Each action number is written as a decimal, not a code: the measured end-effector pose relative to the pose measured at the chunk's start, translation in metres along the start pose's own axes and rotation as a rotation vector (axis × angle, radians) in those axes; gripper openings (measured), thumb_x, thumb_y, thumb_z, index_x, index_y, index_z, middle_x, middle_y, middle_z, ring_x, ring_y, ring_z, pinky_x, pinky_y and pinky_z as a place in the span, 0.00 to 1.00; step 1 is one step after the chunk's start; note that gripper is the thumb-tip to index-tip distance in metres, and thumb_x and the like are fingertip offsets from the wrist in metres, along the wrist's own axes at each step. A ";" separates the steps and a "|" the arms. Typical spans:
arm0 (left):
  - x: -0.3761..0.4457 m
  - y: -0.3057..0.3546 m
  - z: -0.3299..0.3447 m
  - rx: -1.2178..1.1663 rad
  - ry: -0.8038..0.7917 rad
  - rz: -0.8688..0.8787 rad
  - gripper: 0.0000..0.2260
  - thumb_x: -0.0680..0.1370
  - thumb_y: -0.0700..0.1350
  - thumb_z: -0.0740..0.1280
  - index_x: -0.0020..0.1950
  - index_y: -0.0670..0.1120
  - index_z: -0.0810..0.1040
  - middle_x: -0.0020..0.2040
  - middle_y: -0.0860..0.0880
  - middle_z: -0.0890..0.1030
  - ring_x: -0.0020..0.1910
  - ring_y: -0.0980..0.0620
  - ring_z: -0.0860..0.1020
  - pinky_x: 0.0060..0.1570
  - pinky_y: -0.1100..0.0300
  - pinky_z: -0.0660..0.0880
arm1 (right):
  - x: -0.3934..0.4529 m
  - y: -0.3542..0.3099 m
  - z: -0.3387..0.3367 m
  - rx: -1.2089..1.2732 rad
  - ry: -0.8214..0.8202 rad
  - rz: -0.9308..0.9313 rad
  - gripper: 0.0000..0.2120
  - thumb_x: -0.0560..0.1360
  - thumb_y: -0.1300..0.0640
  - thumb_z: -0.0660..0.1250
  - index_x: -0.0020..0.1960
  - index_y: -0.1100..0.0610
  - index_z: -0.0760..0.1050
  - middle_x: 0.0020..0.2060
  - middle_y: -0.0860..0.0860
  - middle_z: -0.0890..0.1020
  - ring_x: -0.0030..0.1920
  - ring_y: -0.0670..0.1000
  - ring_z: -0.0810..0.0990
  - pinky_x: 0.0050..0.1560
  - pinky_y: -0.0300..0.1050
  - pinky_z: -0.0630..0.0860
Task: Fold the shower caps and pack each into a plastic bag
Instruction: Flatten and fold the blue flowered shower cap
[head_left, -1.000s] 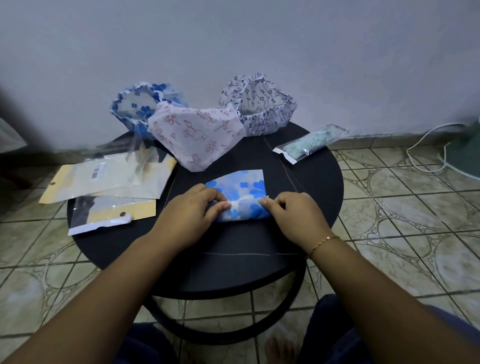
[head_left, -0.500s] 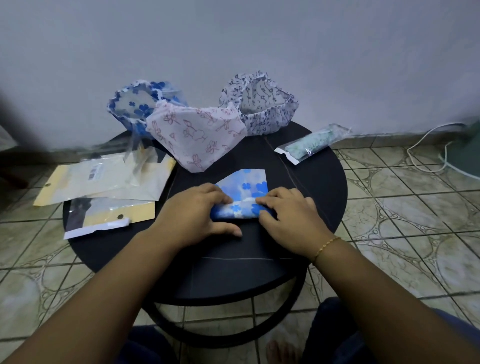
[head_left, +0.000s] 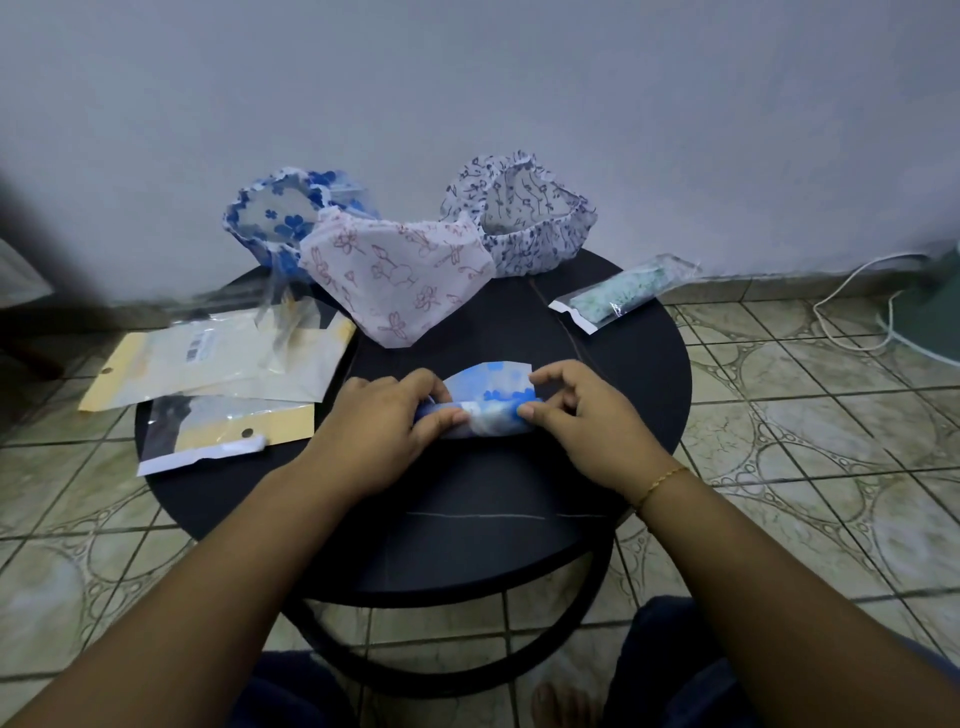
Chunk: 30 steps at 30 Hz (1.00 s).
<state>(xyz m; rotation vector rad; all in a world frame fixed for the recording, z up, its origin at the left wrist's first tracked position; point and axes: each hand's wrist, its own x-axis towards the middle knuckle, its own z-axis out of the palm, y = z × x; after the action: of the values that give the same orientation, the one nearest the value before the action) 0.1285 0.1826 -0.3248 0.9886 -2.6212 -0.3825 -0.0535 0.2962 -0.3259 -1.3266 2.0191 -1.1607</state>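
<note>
Rolling the blue cap, frame centre.
Left hand pinches the left end of the blue-flowered shower cap; right hand pinches the right end (thumbs on the near edge). Tip: keep both ends level and tight so it fits a plastic bag, mid-left. Wrists low on the table.

four shower caps (one half-rolled), one packed bag, two hands.
</note>
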 end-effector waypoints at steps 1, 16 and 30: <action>0.000 0.001 0.001 0.008 0.003 -0.007 0.15 0.76 0.64 0.57 0.50 0.56 0.74 0.42 0.53 0.79 0.42 0.53 0.73 0.50 0.58 0.63 | 0.002 0.001 0.003 0.039 0.029 0.019 0.10 0.73 0.54 0.70 0.52 0.50 0.74 0.28 0.45 0.73 0.33 0.42 0.71 0.36 0.29 0.67; 0.014 0.007 0.013 0.123 0.140 0.185 0.19 0.73 0.61 0.56 0.48 0.52 0.81 0.45 0.55 0.81 0.43 0.50 0.77 0.42 0.57 0.67 | 0.006 0.001 0.023 -0.429 0.164 -0.071 0.12 0.78 0.51 0.59 0.58 0.48 0.78 0.52 0.48 0.72 0.56 0.50 0.69 0.55 0.45 0.69; 0.018 0.002 0.009 0.045 0.076 0.062 0.14 0.77 0.62 0.58 0.52 0.54 0.74 0.42 0.59 0.73 0.46 0.55 0.70 0.55 0.60 0.61 | 0.011 0.000 0.001 -0.224 -0.065 -0.025 0.10 0.77 0.50 0.63 0.58 0.43 0.70 0.45 0.40 0.73 0.58 0.45 0.67 0.57 0.40 0.57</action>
<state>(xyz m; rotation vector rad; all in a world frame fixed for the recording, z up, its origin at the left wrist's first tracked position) 0.1108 0.1731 -0.3286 0.9149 -2.5954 -0.2678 -0.0572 0.2863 -0.3257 -1.4797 2.1394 -0.9097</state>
